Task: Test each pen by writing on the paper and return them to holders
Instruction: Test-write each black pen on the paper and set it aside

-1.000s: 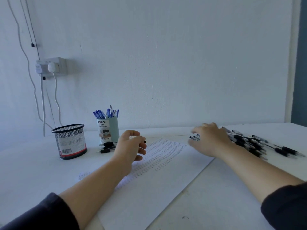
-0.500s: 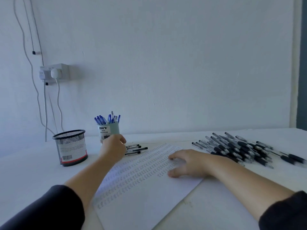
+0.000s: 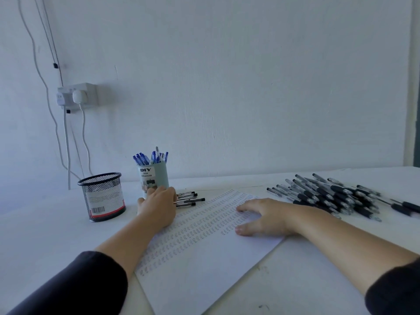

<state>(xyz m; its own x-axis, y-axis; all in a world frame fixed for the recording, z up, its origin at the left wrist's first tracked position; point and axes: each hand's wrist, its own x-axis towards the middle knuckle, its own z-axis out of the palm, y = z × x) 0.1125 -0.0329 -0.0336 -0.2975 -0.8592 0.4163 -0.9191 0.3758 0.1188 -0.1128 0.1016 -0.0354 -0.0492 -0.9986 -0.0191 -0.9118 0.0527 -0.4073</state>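
Observation:
A white paper (image 3: pixel 204 264) covered in rows of small scribbles lies slantwise on the table. My right hand (image 3: pixel 266 217) presses flat on it with fingers spread. My left hand (image 3: pixel 159 205) reaches to a few black pens (image 3: pixel 189 200) lying beside the teal pen holder (image 3: pixel 153 178); its fingers curl over their left ends, which are hidden. The teal holder carries several blue pens (image 3: pixel 151 158). To its left stands a black mesh holder (image 3: pixel 102 196); I see no pens rising above its rim. A big pile of black pens (image 3: pixel 329 196) lies at the right.
The white table (image 3: pixel 45 235) runs up to a white wall. A wall socket (image 3: pixel 77 95) with a plug and hanging cables sits at the upper left. A couple of stray black pens (image 3: pixel 406 206) lie at the far right edge.
My right hand has come back from the pen pile and settled flat on the paper. My left hand has moved forward to the black pens by the teal holder and closed over them.

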